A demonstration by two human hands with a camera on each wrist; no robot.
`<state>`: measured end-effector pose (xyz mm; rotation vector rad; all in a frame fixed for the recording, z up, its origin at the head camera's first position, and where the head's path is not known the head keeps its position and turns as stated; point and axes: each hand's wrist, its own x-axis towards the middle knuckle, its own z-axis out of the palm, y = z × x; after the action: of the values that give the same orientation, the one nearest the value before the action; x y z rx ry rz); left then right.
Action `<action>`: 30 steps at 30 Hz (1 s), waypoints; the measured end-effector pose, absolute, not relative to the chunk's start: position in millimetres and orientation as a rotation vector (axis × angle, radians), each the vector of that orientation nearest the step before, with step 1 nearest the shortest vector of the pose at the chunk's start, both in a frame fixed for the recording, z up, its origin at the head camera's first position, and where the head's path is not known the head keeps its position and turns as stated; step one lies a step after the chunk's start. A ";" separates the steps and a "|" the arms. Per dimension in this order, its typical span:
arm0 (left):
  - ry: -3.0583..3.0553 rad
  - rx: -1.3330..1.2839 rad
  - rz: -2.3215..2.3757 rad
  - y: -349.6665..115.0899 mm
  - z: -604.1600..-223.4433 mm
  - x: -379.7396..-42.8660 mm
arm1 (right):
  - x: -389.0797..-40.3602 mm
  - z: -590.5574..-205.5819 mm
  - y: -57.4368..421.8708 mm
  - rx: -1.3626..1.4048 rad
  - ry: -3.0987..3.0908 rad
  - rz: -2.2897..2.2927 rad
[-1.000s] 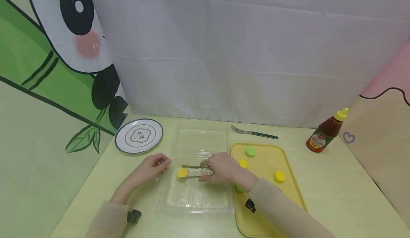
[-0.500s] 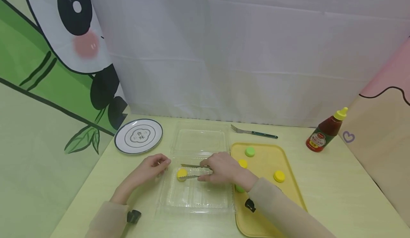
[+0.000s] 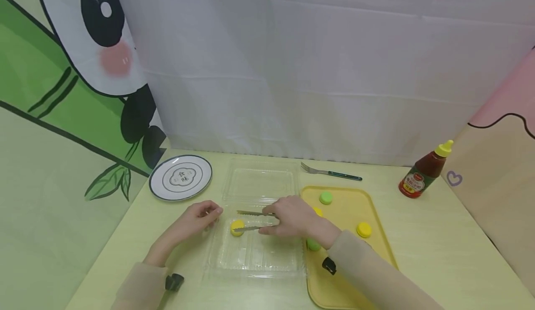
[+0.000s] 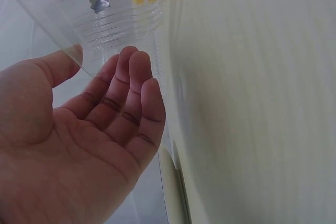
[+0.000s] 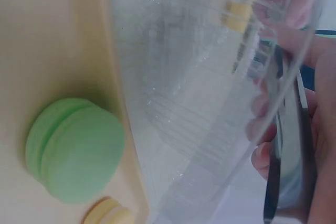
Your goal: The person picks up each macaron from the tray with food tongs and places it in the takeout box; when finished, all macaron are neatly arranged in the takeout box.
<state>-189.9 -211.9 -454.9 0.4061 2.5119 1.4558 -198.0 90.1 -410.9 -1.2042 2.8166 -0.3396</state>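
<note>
In the head view, the right hand [image 3: 292,217] has its grip around metal tongs [image 3: 250,229], arms parted, one tip overlapping a yellow macaron [image 3: 237,224] inside a clear container [image 3: 259,254]. Left wrist: the left hand [image 4: 100,124], its grip relaxed, fingers loosely curled, is at the container's edge. Right wrist: a green macaron [image 5: 79,153] sits on the tray [image 5: 47,40].

The box [image 3: 271,254] holds a macaron [image 3: 237,225]; plate [image 3: 181,178] at its ten o'clock, tray [image 3: 349,208] at three; from the tray, fork [image 3: 334,173] at twelve, bottle [image 3: 420,179] at two.
</note>
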 end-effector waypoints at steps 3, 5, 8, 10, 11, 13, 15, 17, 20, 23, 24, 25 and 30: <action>2.515 0.413 1.454 -211.8 -454.1 -189.7 | -196.9 -407.0 93.3 -1.204 2.822 -0.364; 2.516 0.411 1.451 -211.7 -453.7 -189.5 | -196.5 -404.5 96.2 -1.213 2.831 -0.373; 2.513 0.406 1.449 -211.8 -453.9 -189.1 | -196.3 -400.9 101.8 -1.238 2.847 -0.361; 2.516 0.400 1.445 -212.2 -454.4 -189.0 | -195.9 -398.6 106.3 -1.246 2.854 -0.377; 2.516 0.400 1.446 -212.4 -454.6 -188.8 | -195.9 -397.5 108.9 -1.248 2.858 -0.381; 2.519 0.399 1.446 -212.7 -454.9 -188.8 | -195.6 -395.3 114.5 -1.249 2.867 -0.398; 2.522 0.396 1.445 -213.1 -455.1 -188.6 | -195.1 -392.8 120.2 -1.254 2.880 -0.417; 2.524 0.396 1.443 -213.3 -455.1 -188.4 | -194.5 -390.2 126.1 -1.258 2.899 -0.422; 2.525 0.391 1.440 -213.4 -454.9 -187.9 | -192.7 -385.8 134.6 -1.252 2.939 -0.422; 2.522 0.389 1.443 -213.0 -454.4 -187.8 | -190.7 -380.9 143.4 -1.223 2.968 -0.420; 2.520 0.389 1.446 -212.7 -454.1 -187.8 | -190.2 -379.8 146.7 -1.213 2.974 -0.420; 2.519 0.390 1.450 -212.4 -453.8 -187.7 | -189.7 -378.6 150.1 -1.205 2.981 -0.422; 2.518 0.397 1.454 -211.2 -453.3 -187.9 | -185.8 -374.8 169.4 -1.187 3.005 -0.447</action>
<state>-187.9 -211.2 -453.3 0.3966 2.5183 1.4539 -185.8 169.4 -374.8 -1.1867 3.0051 -0.4465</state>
